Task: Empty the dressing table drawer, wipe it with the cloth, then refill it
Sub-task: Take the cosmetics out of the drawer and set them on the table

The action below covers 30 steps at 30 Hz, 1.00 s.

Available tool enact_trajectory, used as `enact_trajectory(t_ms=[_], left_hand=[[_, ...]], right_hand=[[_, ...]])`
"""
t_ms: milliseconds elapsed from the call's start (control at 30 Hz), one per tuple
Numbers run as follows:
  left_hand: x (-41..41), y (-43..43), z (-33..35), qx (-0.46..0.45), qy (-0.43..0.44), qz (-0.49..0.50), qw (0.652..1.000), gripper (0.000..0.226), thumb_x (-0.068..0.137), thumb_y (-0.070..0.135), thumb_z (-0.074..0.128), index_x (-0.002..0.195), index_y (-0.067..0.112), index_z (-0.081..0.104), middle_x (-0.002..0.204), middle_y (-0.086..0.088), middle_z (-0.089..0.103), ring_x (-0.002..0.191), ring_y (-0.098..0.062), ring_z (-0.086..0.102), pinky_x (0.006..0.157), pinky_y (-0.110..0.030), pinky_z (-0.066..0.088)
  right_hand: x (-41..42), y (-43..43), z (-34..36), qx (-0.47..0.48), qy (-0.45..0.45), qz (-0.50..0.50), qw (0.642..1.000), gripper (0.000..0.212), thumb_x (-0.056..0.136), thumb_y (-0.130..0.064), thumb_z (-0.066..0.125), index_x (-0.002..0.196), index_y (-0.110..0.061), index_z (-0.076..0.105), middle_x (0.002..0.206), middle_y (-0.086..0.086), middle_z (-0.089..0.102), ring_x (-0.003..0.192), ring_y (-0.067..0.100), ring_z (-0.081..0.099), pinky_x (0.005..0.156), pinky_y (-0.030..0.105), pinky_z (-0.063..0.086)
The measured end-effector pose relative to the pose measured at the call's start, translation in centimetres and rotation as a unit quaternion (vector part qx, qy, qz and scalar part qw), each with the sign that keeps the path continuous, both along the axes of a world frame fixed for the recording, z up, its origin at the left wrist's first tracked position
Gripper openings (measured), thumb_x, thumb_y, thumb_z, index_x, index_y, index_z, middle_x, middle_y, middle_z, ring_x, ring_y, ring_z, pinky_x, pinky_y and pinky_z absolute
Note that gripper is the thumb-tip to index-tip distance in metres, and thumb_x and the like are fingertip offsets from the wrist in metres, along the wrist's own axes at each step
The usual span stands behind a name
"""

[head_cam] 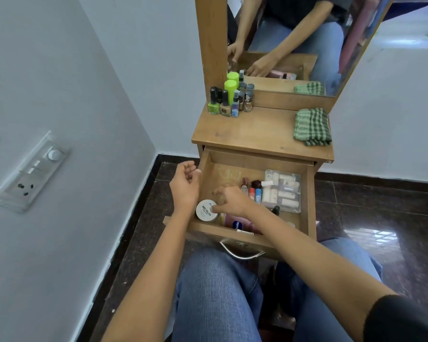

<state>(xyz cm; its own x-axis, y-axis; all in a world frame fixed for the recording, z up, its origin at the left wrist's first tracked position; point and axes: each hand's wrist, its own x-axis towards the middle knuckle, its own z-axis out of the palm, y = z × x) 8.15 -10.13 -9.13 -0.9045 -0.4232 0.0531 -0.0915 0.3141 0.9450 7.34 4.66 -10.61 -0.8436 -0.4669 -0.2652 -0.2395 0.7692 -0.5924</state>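
Drawer [257,159] stands drawn out toward the person, long axis left to right; a lid-up jar [205,211] sits in its near left corner. Right hand [232,201] curls beside the jar, thumb on the lid, grip unclear; left hand [184,185] hovers loosely curled, empty. Folded cloth [311,127] lies on the tabletop [252,130].

In the drawer [232,166], the back left is left bare; the right is blocked by a clear box [283,191] and little bottles [252,190].
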Motion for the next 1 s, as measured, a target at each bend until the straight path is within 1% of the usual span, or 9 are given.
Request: enact_trajectory(t_ms=[133,267,467,600,667,767,833,900,1000], left_hand=[[1.3,-0.3,-0.3,-0.009,-0.006,-0.001,1.000,0.022,0.091,0.014,0.060,0.113,0.013,0.060,0.101,0.004,0.064,0.087,0.005,0.058,0.073,0.000,0.041],[1.5,-0.6,0.0,-0.016,-0.006,-0.003,1.000,0.021,0.091,0.013,0.060,0.112,0.013,0.061,0.100,0.006,0.064,0.086,0.007,0.057,0.074,0.001,0.040],[1.4,-0.9,-0.2,-0.016,-0.018,-0.006,1.000,0.022,0.091,0.012,0.061,0.113,0.010,0.062,0.101,0.002,0.065,0.086,0.005,0.057,0.075,0.000,0.041],[1.2,-0.9,-0.2,-0.019,-0.028,-0.011,0.999,0.022,0.091,0.013,0.061,0.113,0.011,0.063,0.101,0.002,0.066,0.086,0.004,0.058,0.076,-0.004,0.044],[1.0,-0.9,-0.1,-0.020,-0.035,-0.014,0.999,0.022,0.091,0.013,0.062,0.113,0.012,0.063,0.101,0.003,0.066,0.087,0.003,0.058,0.077,-0.007,0.044],[0.7,-1.2,0.2,-0.027,-0.058,-0.016,0.998,0.019,0.091,0.018,0.061,0.110,0.014,0.064,0.097,0.005,0.066,0.084,0.002,0.058,0.080,-0.013,0.046],[0.3,-1.4,0.4,-0.052,-0.091,-0.031,0.994,0.013,0.092,0.027,0.059,0.101,0.019,0.065,0.091,0.009,0.065,0.083,0.001,0.058,0.081,-0.022,0.049],[-0.1,-1.5,0.8,-0.057,-0.125,-0.056,0.989,0.022,0.092,0.041,0.057,0.089,0.021,0.066,0.086,0.008,0.067,0.082,-0.005,0.061,0.075,-0.023,0.049],[-1.0,-1.2,1.8,-0.012,-0.163,-0.098,0.982,0.038,0.087,0.055,0.059,0.083,0.019,0.070,0.082,0.005,0.072,0.079,-0.008,0.066,0.070,-0.024,0.051]], right_hand=[[0.1,-2.2,-0.3,0.078,0.018,0.019,0.997,0.058,0.072,-0.037,0.078,0.114,-0.002,0.058,0.114,0.016,0.058,0.109,0.031,0.052,0.086,0.031,0.038],[0.2,-3.3,-0.4,0.136,0.021,0.039,0.990,0.061,0.069,-0.033,0.081,0.116,-0.005,0.054,0.120,0.014,0.053,0.115,0.030,0.046,0.097,0.036,0.040],[0.1,-4.4,-0.2,0.228,0.065,0.106,0.966,0.036,0.085,-0.012,0.064,0.120,-0.005,0.056,0.122,0.015,0.058,0.115,0.031,0.054,0.098,0.038,0.045],[0.1,-4.9,-0.6,0.261,0.103,0.115,0.953,0.030,0.089,-0.008,0.058,0.118,-0.007,0.058,0.121,0.013,0.059,0.115,0.031,0.054,0.096,0.039,0.047],[0.1,-4.7,-0.6,0.239,0.104,0.101,0.960,0.032,0.085,-0.014,0.064,0.115,-0.007,0.058,0.118,0.013,0.060,0.110,0.029,0.056,0.092,0.037,0.048],[-0.3,-3.6,-0.1,0.137,0.068,0.024,0.988,0.060,0.067,-0.031,0.081,0.115,-0.009,0.052,0.114,0.010,0.056,0.102,0.026,0.054,0.083,0.035,0.047],[-0.5,-2.4,0.8,0.060,0.052,-0.046,0.996,0.069,0.060,-0.031,0.084,0.116,-0.012,0.049,0.109,0.006,0.051,0.093,0.020,0.051,0.074,0.031,0.047],[-1.0,-1.1,1.9,-0.009,0.053,-0.082,0.995,0.072,0.057,-0.027,0.085,0.117,-0.013,0.047,0.109,0.003,0.049,0.093,0.018,0.051,0.075,0.033,0.050],[-2.2,0.5,3.7,-0.087,0.077,-0.094,0.989,0.072,0.057,-0.023,0.083,0.118,-0.014,0.046,0.115,0.003,0.048,0.100,0.018,0.050,0.083,0.035,0.050]])
